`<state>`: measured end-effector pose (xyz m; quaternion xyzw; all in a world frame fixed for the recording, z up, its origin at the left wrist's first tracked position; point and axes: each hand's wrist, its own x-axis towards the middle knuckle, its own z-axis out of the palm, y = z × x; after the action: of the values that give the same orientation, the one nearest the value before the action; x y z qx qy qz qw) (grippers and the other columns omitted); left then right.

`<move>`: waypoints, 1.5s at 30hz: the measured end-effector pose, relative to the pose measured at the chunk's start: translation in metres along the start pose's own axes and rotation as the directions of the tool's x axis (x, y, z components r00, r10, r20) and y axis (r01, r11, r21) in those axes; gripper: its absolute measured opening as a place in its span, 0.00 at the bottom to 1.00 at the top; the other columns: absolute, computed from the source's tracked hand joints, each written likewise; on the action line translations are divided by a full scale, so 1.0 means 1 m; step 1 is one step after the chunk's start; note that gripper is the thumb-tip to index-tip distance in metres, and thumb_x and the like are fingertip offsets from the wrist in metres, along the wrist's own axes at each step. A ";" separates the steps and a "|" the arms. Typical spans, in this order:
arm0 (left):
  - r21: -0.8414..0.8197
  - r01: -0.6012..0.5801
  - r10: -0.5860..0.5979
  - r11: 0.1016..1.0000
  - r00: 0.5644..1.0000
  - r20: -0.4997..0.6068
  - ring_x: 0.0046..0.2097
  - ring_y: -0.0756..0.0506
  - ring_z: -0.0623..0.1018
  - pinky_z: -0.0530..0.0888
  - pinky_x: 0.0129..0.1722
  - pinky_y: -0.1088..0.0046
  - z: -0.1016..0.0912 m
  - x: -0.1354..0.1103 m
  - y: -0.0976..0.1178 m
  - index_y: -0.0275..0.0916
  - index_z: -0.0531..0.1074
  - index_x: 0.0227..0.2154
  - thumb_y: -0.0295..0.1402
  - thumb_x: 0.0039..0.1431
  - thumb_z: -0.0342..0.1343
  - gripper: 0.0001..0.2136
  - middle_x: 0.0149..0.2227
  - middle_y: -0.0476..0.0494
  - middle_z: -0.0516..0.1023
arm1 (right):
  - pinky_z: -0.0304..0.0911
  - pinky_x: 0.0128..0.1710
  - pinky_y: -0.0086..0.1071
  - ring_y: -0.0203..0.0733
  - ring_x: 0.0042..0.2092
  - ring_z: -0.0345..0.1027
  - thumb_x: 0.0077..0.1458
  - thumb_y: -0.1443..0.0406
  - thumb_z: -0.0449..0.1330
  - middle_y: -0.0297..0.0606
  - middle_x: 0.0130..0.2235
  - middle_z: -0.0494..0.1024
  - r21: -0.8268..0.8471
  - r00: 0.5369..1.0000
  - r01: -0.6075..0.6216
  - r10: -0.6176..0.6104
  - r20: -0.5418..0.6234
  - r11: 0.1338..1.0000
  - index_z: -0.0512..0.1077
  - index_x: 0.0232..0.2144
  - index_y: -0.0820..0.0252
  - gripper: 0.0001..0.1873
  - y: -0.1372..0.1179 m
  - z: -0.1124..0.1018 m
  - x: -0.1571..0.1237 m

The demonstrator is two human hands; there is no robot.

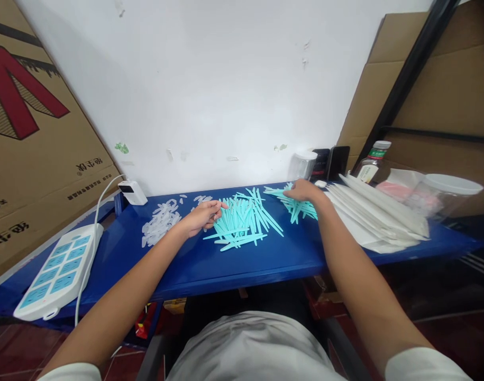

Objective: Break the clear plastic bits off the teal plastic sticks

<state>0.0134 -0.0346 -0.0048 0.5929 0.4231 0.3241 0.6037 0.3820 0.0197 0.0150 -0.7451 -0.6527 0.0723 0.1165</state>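
Touching two teal stick piles (pixel 245 222): left hand (pixel 202 216) perhaps pinching one stick, right hand (pixel 303 190) spread flat.

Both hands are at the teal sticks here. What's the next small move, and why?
Probably pinch one stick out of the small pile under the right hand. That hand lies on it, while the left hand only reaches the edge of the big pile, next to the clear pieces. Whether either hand grips a stick yet is unclear.
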 end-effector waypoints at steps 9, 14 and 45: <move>-0.001 -0.005 0.005 1.000 1.000 0.017 0.19 0.56 0.51 0.49 0.16 0.82 -0.002 0.001 -0.003 0.36 0.71 0.43 0.38 0.65 0.57 0.10 0.24 0.54 0.62 | 0.53 0.23 0.29 0.34 0.24 0.56 0.53 0.60 0.62 0.33 0.22 0.66 0.489 0.982 -0.073 -0.024 0.190 0.869 0.72 0.29 0.62 0.10 0.000 -0.014 -0.008; 0.001 -0.001 0.001 1.000 1.000 0.021 0.19 0.56 0.51 0.49 0.16 0.82 -0.001 0.001 -0.002 0.36 0.71 0.43 0.39 0.65 0.58 0.11 0.24 0.54 0.62 | 0.56 0.25 0.30 0.38 0.26 0.62 0.57 0.57 0.58 0.38 0.23 0.68 0.520 1.000 -0.028 0.016 0.027 0.854 0.73 0.31 0.64 0.14 0.011 -0.011 0.000; 0.049 0.028 -0.032 0.998 0.996 0.080 0.21 0.55 0.51 0.49 0.17 0.81 -0.001 -0.002 -0.001 0.36 0.72 0.44 0.42 0.66 0.57 0.13 0.25 0.54 0.61 | 0.71 0.33 0.34 0.47 0.30 0.79 0.54 0.66 0.69 0.45 0.30 0.83 -0.015 0.941 -0.206 0.202 0.272 0.979 0.75 0.51 0.68 0.23 0.009 -0.012 -0.021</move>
<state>0.0120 -0.0363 -0.0052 0.6134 0.4148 0.2804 0.6109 0.3906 -0.0032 0.0234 -0.7907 -0.5815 0.1902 0.0227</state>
